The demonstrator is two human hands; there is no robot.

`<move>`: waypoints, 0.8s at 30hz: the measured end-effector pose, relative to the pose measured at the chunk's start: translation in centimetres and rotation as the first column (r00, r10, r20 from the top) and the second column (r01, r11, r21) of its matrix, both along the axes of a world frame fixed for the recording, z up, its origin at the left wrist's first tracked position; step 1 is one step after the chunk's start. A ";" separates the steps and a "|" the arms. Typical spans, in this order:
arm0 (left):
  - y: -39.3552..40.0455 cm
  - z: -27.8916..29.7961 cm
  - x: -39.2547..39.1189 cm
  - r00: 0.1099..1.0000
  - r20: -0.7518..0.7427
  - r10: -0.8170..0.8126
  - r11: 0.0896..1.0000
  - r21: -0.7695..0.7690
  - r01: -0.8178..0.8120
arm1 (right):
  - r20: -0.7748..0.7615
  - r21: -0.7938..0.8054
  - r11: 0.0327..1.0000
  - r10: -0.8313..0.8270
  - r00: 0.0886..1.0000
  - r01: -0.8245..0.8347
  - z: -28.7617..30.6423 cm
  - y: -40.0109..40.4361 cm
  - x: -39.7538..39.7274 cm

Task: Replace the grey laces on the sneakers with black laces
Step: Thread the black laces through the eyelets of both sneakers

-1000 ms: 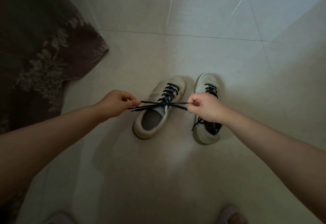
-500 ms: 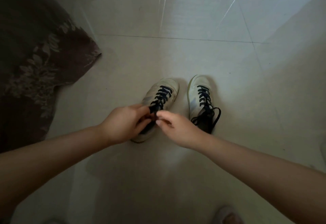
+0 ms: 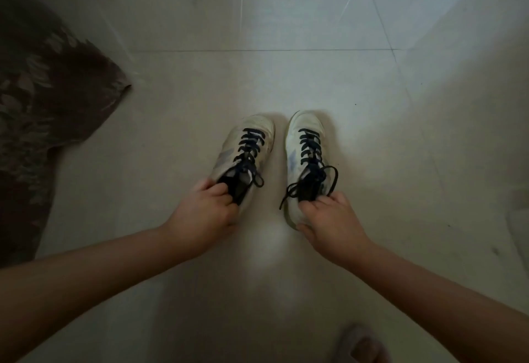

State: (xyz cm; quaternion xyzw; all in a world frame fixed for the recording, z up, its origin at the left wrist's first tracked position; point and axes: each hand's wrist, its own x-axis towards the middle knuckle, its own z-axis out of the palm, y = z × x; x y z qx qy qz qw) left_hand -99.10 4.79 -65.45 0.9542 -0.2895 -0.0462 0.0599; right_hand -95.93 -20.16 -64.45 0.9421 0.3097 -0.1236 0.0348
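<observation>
Two white sneakers stand side by side on the pale tiled floor (image 3: 315, 76), toes pointing away from me, and I have one hand on the heel end of each. My left hand (image 3: 204, 215) grips the near end of the left sneaker (image 3: 252, 145): the fingers curl over the collar into the dark opening, thumb on the outer side. My right hand (image 3: 329, 219) holds the heel of the right sneaker (image 3: 300, 136) in the same way, fingers hooked over the back rim and thumb pressed low against the near side of the sole. Both shoes are threaded with black laces; the left shoe's lace (image 3: 249, 145) runs in crossbars up the tongue and ends in a small loose loop just beside my fingers, while the right shoe's lace (image 3: 310, 145) ends in a larger loop and a free end trailing over its near left side. A dark leaf-patterned cloth (image 3: 43, 99) lies at the far left, well apart from the shoes. At the near edge, a greyish slipper (image 3: 360, 345) shows partly.
</observation>
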 end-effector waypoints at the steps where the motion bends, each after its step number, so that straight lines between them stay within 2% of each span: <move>1: -1.1 0.0 0.6 1.000 0.005 -0.014 1.000 0.008 0.014 | 0.033 0.036 0.999 0.022 0.999 -0.023 -0.4 0.5 0.0; 5: -4.6 -0.2 3.1 1.000 0.001 -0.001 1.000 0.009 0.001 | 0.074 0.184 0.983 -0.016 0.997 0.002 -1.0 2.0 0.6; 10: -4.3 -1.2 3.5 0.998 -0.059 0.009 0.998 -0.065 -0.012 | 0.015 0.251 0.967 -0.042 0.999 0.037 -2.0 1.5 1.5; 14: -3.8 -1.5 3.3 0.998 -0.067 0.004 0.997 -0.077 -0.009 | -0.054 0.269 0.955 -0.115 0.992 0.126 -2.1 2.4 1.0; 17: -3.0 -1.5 3.8 1.000 -0.026 0.016 0.995 -0.101 -0.019 | -0.061 0.340 0.924 -0.164 0.985 0.175 -1.8 3.5 0.9; 20: -2.2 -0.2 4.7 0.997 0.002 0.073 0.983 -0.167 -0.071 | -0.103 0.383 0.883 -0.252 0.962 0.272 0.4 4.6 1.9; 24: -1.6 4.3 5.6 0.990 -0.103 0.097 0.969 -0.219 -0.118 | -0.136 0.408 0.873 -0.233 0.963 0.269 4.7 4.6 3.6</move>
